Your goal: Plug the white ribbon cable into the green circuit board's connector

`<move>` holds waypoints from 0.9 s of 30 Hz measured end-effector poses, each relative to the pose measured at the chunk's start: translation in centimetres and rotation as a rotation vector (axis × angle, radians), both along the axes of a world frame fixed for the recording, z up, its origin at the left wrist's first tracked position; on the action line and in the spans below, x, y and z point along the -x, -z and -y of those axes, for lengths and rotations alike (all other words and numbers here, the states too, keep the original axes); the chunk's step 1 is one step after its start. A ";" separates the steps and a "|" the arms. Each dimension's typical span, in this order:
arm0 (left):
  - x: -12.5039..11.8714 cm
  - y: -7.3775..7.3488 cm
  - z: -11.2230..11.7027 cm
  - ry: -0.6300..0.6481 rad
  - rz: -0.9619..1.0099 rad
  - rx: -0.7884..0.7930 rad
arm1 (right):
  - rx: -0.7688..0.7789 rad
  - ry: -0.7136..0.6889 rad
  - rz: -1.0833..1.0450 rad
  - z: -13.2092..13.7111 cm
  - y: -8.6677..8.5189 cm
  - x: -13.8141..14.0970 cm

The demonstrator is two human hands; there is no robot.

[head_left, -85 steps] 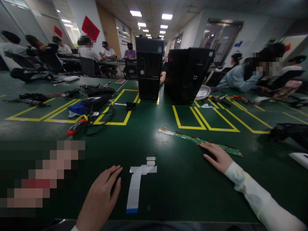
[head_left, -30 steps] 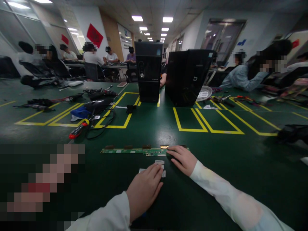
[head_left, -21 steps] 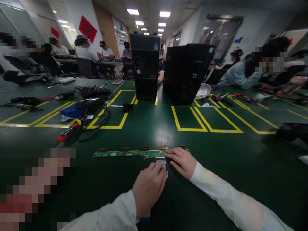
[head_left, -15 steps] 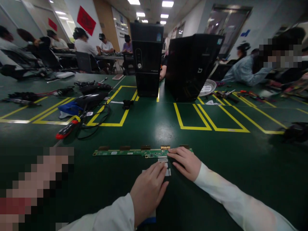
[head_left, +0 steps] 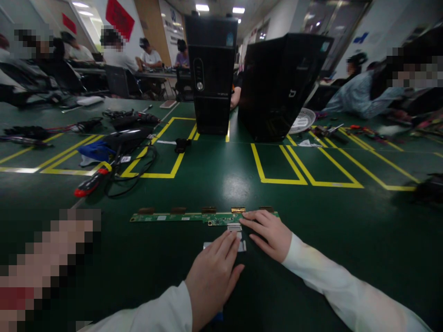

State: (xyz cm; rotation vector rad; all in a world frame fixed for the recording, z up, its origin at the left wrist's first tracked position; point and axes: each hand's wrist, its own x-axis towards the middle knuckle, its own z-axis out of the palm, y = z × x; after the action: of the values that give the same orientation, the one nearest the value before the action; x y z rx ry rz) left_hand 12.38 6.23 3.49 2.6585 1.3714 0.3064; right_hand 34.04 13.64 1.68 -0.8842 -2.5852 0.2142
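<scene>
circuit board (head_left: 166,217) lies on the table (head_left: 145,263); the right hand (head_left: 272,235), loosely spread, touches its right half; on its near side the left hand (head_left: 216,272), thumb apart, seemingly presses a ribbon cable (head_left: 242,246).

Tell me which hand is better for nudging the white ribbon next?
Probably the left: the left hand lies over the white ribbon, while the right hand is at the green board.

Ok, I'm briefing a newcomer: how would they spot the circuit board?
From the two black computer towers, come nearer to the right hand. The circuit board lies at its fingertips: a long green strip with brownish tabs, unlike the white ribbon cable nearby.
</scene>
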 end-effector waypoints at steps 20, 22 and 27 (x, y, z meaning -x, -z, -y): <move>-0.4 -0.3 -0.1 -0.017 -0.036 -0.034 | 0.028 0.010 -0.004 0.1 -0.1 0.0; -0.5 -0.2 0.0 -0.031 -0.044 -0.027 | 0.029 0.010 -0.005 0.1 -0.2 0.0; -0.6 0.2 0.0 -0.050 -0.026 -0.033 | 0.043 0.013 -0.011 0.2 -0.2 0.0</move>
State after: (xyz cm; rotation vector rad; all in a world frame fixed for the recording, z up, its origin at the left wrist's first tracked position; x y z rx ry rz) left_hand 13.00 6.21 3.27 2.6671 1.4541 0.3033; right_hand 34.04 13.47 1.87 -0.9121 -2.5727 0.2718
